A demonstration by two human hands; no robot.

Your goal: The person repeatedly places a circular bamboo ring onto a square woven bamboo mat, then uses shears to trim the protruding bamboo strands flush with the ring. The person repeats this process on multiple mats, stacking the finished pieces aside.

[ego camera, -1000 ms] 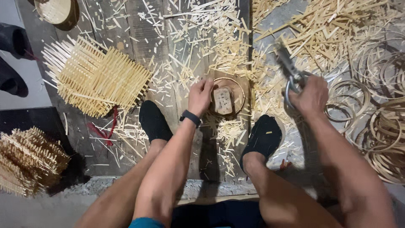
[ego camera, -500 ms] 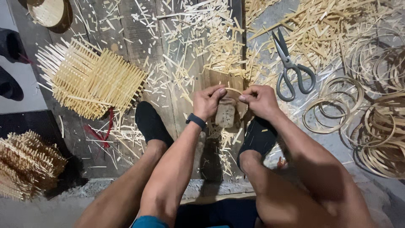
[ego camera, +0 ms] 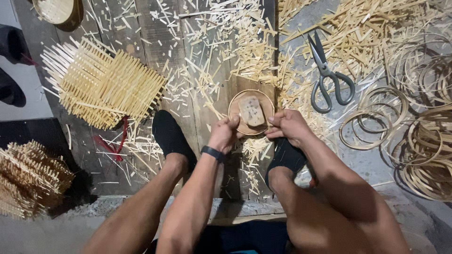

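A small round woven bamboo tray (ego camera: 237,123) sits between my feet, with a pale wooden block (ego camera: 251,111) lying in it. My left hand (ego camera: 224,135) grips the tray's near-left rim, a black band on the wrist. My right hand (ego camera: 288,127) pinches the near-right rim. Grey scissors (ego camera: 327,75) lie on the floor beyond my right hand, untouched.
A stack of square woven bamboo mats (ego camera: 106,84) lies at left on dark planks, another pile (ego camera: 28,178) at the lower left. Thin bamboo hoops (ego camera: 414,127) are heaped at right. Bamboo offcuts (ego camera: 226,37) litter the floor. A finished round tray (ego camera: 56,10) sits top left.
My right hand put the scissors down on the floor and came to the tray. Both hands now hold its rim and have lifted it nearer.
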